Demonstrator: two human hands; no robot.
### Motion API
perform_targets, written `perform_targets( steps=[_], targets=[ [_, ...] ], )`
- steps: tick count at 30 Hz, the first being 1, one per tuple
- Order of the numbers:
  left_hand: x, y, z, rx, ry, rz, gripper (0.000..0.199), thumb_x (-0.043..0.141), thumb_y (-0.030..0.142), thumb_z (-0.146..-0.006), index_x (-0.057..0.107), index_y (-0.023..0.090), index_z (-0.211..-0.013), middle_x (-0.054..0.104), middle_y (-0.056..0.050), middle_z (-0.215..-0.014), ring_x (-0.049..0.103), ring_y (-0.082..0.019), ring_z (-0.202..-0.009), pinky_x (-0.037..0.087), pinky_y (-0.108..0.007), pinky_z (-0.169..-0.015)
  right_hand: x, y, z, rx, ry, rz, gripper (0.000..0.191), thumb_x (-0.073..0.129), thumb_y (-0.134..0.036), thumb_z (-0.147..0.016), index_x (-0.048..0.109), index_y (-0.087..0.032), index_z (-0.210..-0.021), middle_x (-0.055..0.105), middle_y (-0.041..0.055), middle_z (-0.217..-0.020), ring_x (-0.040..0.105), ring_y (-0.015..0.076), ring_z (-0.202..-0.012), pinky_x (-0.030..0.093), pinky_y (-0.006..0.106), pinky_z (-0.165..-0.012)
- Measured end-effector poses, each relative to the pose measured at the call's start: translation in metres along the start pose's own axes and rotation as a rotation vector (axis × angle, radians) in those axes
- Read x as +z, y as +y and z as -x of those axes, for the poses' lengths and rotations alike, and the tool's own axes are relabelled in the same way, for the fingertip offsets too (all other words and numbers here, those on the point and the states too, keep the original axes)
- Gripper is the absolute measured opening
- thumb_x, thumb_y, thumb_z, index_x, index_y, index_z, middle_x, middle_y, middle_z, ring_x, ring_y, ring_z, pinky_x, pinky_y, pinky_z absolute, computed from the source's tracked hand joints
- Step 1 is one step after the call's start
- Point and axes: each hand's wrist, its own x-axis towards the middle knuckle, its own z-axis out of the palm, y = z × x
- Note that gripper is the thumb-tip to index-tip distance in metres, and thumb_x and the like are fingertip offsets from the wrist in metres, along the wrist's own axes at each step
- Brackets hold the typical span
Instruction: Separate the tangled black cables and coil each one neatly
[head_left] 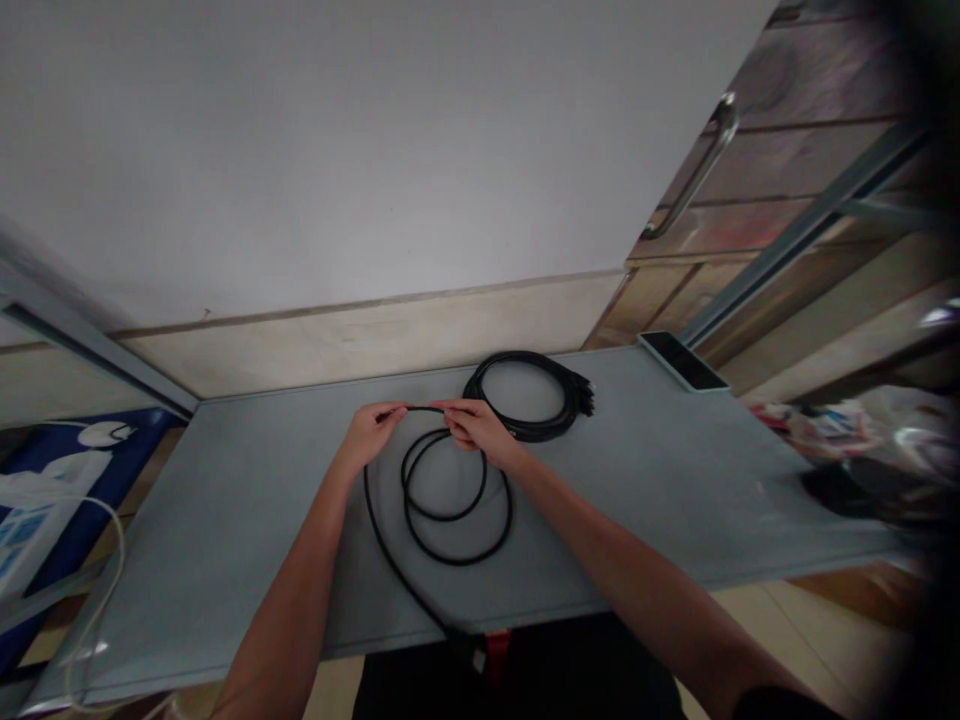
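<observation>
A black cable (459,562) with a connector at its near end lies in loose loops on the grey table. My left hand (370,432) pinches it at the left, and my right hand (478,425) grips it a short way to the right. Between the two hands a short stretch of cable runs nearly straight. From my left hand the cable drops toward the table's front edge, where its connector (478,657) hangs close to my body. Just behind my right hand rests a coiled bundle of black cables (517,432), its plugs gathered at the right.
The grey table (262,520) stands against a white wall (337,150). A phone (684,361) lies at its back right corner. Metal posts (97,345) rise at both sides. A white cord (120,540) hangs over the left edge. Plastic-wrapped items (862,430) sit at the right.
</observation>
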Motion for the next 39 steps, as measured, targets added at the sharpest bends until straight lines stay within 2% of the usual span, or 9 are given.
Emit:
perform_targets(
  steps=[3, 6, 12, 17, 20, 23, 26, 34, 39],
  targets=[
    [-0.022, -0.006, -0.003, -0.149, 0.106, 0.112, 0.044, 0.066, 0.052, -0.078, 0.075, 0.016, -0.101, 0.058, 0.001, -0.057, 0.043, -0.010, -0.042, 0.031, -0.025, -0.041, -0.007, -0.010, 0.000, 0.022, 0.020, -0.052, 0.035, 0.073, -0.034, -0.076, 0.070, -0.014, -0.104, 0.042, -0.0060, -0.059, 0.019, 0.0022, -0.042, 0.011, 0.019, -0.038],
    [-0.049, -0.016, -0.003, -0.199, 0.242, 0.269, 0.047, 0.073, 0.052, -0.072, 0.072, 0.014, -0.100, 0.035, 0.009, -0.046, 0.027, -0.005, -0.036, 0.021, -0.022, -0.038, -0.013, -0.016, 0.001, 0.014, 0.030, -0.092, 0.037, 0.074, -0.033, -0.075, 0.070, -0.013, -0.106, 0.045, -0.0043, -0.062, 0.019, 0.0021, -0.044, 0.010, 0.020, -0.038],
    [-0.102, -0.034, 0.008, -0.243, 0.380, 0.417, 0.047, 0.082, 0.046, -0.061, 0.069, 0.012, -0.091, 0.028, 0.012, -0.047, 0.025, -0.003, -0.038, 0.018, -0.018, -0.036, -0.028, -0.026, 0.000, -0.033, 0.077, -0.168, 0.030, 0.072, -0.025, -0.074, 0.071, -0.012, -0.101, 0.040, -0.0058, -0.057, 0.019, 0.0032, -0.044, 0.012, 0.021, -0.039],
    [-0.123, -0.037, 0.019, -0.279, 0.367, 0.423, 0.046, 0.082, 0.044, -0.061, 0.068, 0.012, -0.091, 0.029, 0.011, -0.048, 0.026, -0.003, -0.039, 0.018, -0.016, -0.034, -0.036, -0.032, -0.002, -0.121, 0.189, -0.274, 0.027, 0.068, -0.018, -0.070, 0.069, -0.012, -0.096, 0.050, -0.0014, -0.064, 0.022, 0.0036, -0.045, 0.018, 0.020, -0.037],
    [-0.119, -0.034, 0.022, -0.344, 0.262, 0.422, 0.042, 0.081, 0.043, -0.064, 0.068, 0.014, -0.091, 0.030, 0.010, -0.050, 0.026, -0.002, -0.038, 0.016, -0.015, -0.034, -0.038, -0.032, -0.002, -0.140, 0.247, -0.275, 0.024, 0.067, -0.021, -0.072, 0.068, -0.014, -0.096, 0.050, -0.0009, -0.067, 0.024, 0.0039, -0.044, 0.020, 0.019, -0.036],
    [-0.106, -0.028, 0.019, -0.313, 0.132, 0.484, 0.037, 0.081, 0.038, -0.066, 0.067, 0.016, -0.092, 0.033, 0.010, -0.053, 0.026, -0.002, -0.039, 0.017, -0.014, -0.034, -0.036, -0.032, -0.001, -0.146, 0.302, -0.266, 0.026, 0.065, -0.020, -0.073, 0.067, -0.015, -0.098, 0.047, -0.0030, -0.064, 0.022, 0.0040, -0.043, 0.018, 0.020, -0.035],
    [-0.090, -0.020, 0.015, -0.281, 0.048, 0.546, 0.045, 0.078, 0.036, -0.070, 0.067, 0.019, -0.109, 0.039, 0.008, -0.057, 0.027, -0.002, -0.040, 0.019, -0.014, -0.036, -0.030, -0.029, 0.000, -0.142, 0.277, -0.273, 0.029, 0.065, -0.022, -0.072, 0.065, -0.016, -0.101, 0.045, -0.0046, -0.062, 0.021, 0.0033, -0.042, 0.016, 0.019, -0.035],
    [-0.066, -0.001, 0.012, -0.252, -0.096, 0.388, 0.066, 0.068, 0.046, -0.079, 0.051, 0.025, -0.140, 0.040, 0.007, -0.060, 0.031, -0.005, -0.044, 0.027, -0.016, -0.041, 0.006, -0.005, 0.003, -0.093, 0.280, -0.350, 0.032, 0.060, -0.023, -0.072, 0.056, -0.021, -0.103, 0.038, -0.0091, -0.058, 0.018, 0.0042, -0.041, 0.013, 0.019, -0.037],
    [-0.051, 0.001, 0.010, -0.211, -0.135, 0.317, 0.077, 0.072, 0.042, -0.076, 0.043, 0.024, -0.146, 0.044, 0.007, -0.063, 0.035, -0.006, -0.045, 0.031, -0.020, -0.043, 0.026, 0.009, 0.010, 0.001, 0.173, -0.381, 0.031, 0.055, -0.023, -0.074, 0.046, -0.027, -0.104, 0.036, -0.0109, -0.058, 0.017, 0.0051, -0.041, 0.012, 0.018, -0.040]
  ],
)
